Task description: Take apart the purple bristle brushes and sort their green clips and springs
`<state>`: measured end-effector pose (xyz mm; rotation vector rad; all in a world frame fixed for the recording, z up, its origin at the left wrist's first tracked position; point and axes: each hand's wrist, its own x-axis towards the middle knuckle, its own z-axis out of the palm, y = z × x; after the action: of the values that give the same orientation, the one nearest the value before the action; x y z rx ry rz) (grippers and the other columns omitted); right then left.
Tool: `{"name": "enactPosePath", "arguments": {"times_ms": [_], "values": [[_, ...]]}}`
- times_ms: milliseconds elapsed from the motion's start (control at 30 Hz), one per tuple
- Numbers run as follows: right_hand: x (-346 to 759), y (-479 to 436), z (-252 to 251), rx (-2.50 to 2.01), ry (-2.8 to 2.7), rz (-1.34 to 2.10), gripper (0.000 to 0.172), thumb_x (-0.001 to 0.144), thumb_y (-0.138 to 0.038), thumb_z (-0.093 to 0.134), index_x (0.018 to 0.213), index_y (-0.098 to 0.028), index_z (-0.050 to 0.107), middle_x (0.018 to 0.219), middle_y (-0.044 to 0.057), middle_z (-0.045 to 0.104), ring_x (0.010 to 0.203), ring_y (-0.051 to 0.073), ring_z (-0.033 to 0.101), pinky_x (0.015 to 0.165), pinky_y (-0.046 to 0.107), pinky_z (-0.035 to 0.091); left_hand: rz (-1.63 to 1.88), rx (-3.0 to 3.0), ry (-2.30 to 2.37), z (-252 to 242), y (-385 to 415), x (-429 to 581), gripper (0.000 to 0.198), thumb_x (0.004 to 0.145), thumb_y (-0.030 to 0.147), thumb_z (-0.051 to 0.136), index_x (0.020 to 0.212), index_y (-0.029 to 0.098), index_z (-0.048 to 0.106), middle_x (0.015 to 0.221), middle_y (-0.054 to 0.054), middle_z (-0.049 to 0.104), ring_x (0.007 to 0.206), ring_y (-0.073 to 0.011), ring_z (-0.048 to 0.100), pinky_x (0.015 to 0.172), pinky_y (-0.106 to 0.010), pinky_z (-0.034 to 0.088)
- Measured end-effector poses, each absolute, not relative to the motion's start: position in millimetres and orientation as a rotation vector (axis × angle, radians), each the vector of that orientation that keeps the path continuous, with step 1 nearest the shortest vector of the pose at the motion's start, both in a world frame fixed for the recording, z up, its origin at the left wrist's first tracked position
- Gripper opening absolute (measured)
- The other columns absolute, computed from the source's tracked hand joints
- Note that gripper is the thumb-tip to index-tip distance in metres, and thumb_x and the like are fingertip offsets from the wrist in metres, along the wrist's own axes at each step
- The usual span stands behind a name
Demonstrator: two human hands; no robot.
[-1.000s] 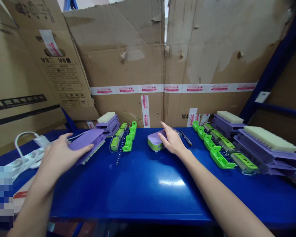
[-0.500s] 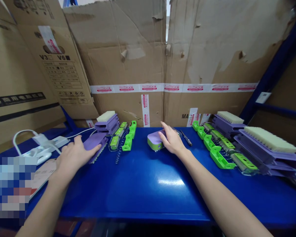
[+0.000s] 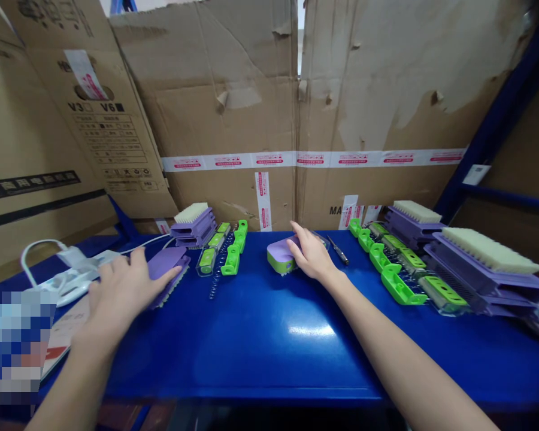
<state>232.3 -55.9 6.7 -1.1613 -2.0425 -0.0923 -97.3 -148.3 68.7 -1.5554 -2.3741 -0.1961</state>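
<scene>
Left hand [image 3: 121, 286] lies flat, fingers spread, on a purple brush [image 3: 167, 272] resting bristles-down on the blue table [image 3: 269, 341]; it presses on top rather than closing around it. Right hand [image 3: 311, 254] rests cupped over a small purple-and-green piece [image 3: 280, 257] near the table's middle, fingers draped on its right half; whether they actually grip it cannot be told.

Counts: two purple brushes on the left, the one under the hand and one bristles-up [image 3: 193, 222] behind it. On the right, a stack of purple brushes [image 3: 485, 272], probably three or more, with only two bristle faces showing. Left cluster of green parts [image 3: 227, 248]: about four, with a coiled spring [image 3: 218, 263] among them. Right row of green parts [image 3: 397, 269]: roughly seven, some in clear casings, hard to separate. One small screwdriver [image 3: 339, 251] lies just right of the right hand.

White power strip and cable [image 3: 67, 272] sit at far left, partly cut off by a blurred patch. Cardboard boxes [image 3: 233, 114] wall in the back. The stack's right end runs out of frame.
</scene>
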Motion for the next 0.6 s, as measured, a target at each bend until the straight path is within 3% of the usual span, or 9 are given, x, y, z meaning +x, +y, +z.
{"name": "enactPosePath", "arguments": {"times_ms": [167,267,600], "values": [[232,-56,6,-1.167,-2.043,-0.116,0.052,0.095,-0.041,0.031,0.140,-0.016,0.036,0.112,0.014,0.061,0.103,0.026,0.058,0.092,0.043,0.045,-0.211,-1.975,-1.838,56,-137,-69,0.049,0.090,0.036,0.029,0.129,0.018,0.052,0.118,-0.018,0.058,0.110,-0.0342,0.051,0.086,-0.046,0.042],[232,-56,7,-1.171,-2.045,-0.108,0.051,0.095,-0.041,0.032,0.140,-0.017,0.036,0.114,0.014,0.061,0.104,0.026,0.058,0.093,0.043,0.044,-0.164,-2.159,-1.757,47,-123,-62,0.043,0.086,0.020,0.031,0.114,0.021,0.064,0.109,-0.014,0.065,0.103,-0.0285,0.056,0.085,-0.040,0.042],[232,-56,7,-1.190,-2.053,-0.103,0.052,0.095,-0.041,0.032,0.140,-0.014,0.036,0.117,0.015,0.060,0.107,0.026,0.056,0.095,0.043,0.043,-0.085,-2.244,-1.742,36,-107,-77,0.044,0.086,0.021,0.029,0.108,0.017,0.068,0.098,-0.014,0.070,0.093,-0.0266,0.065,0.086,-0.037,0.043]]}}
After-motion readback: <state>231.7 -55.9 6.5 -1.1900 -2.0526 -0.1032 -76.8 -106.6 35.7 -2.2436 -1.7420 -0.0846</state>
